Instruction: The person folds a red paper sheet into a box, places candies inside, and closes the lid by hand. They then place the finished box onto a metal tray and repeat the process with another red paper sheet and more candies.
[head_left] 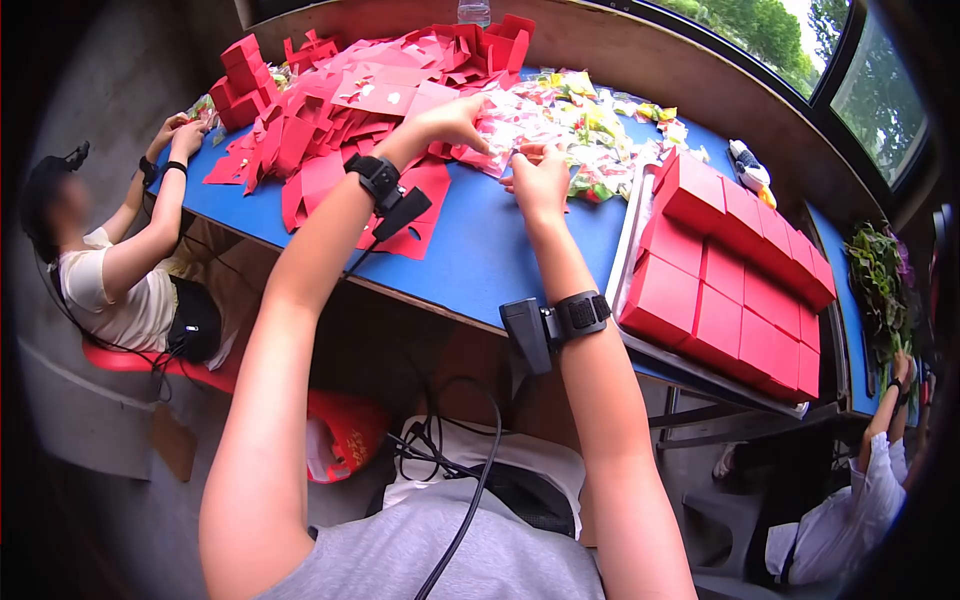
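My left hand [452,124] reaches over the heap of small wrapped packets [520,115], thumb and fingers apart, with nothing visible held in it. Just right of it, my right hand [540,182] is at the near edge of the same heap. Its fingers are curled in, and whatever they may hold is too small to make out. The packets are clear and shiny, some with yellow and green. Flat red card box blanks [325,130] are piled left of my left hand, and one blank [425,215] lies under that forearm.
Folded red boxes [718,325] sit in rows on a white tray [630,240] at the right of the blue table [475,260]. More red boxes [243,85] are stacked far left. One person [125,250] works at left, another [860,500] handles leafy plants [880,280] at right.
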